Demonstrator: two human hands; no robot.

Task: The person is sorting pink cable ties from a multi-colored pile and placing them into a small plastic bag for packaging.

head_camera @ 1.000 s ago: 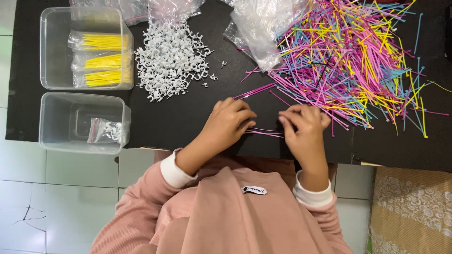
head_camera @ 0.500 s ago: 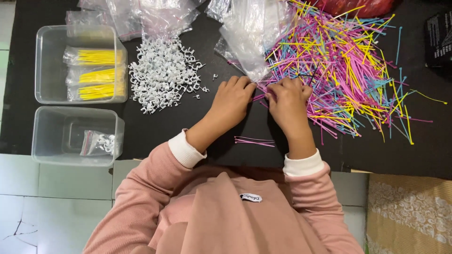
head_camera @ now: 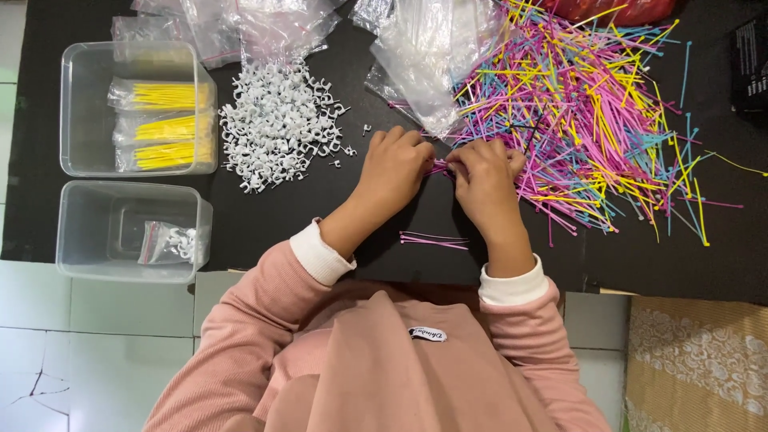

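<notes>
My left hand (head_camera: 396, 166) and my right hand (head_camera: 482, 178) meet over a black mat (head_camera: 320, 216), both pinching a few pink cable ties (head_camera: 438, 167) at the near edge of a big heap of pink, yellow and blue cable ties (head_camera: 592, 112). A small bunch of pink ties (head_camera: 434, 238) lies on the mat between my wrists. A pile of white cable clips (head_camera: 276, 124) sits left of my left hand.
Two clear plastic tubs stand at the left: the far one (head_camera: 72, 112) holds bagged yellow ties, the near one (head_camera: 80, 240) a small bag of white clips. Clear plastic bags (head_camera: 424, 56) lie at the back. A patterned rug (head_camera: 696, 360) is at lower right.
Both hands have moved away from me, from the mat's near part up to the edge of the tie heap. A small pink bunch now lies where they were.
</notes>
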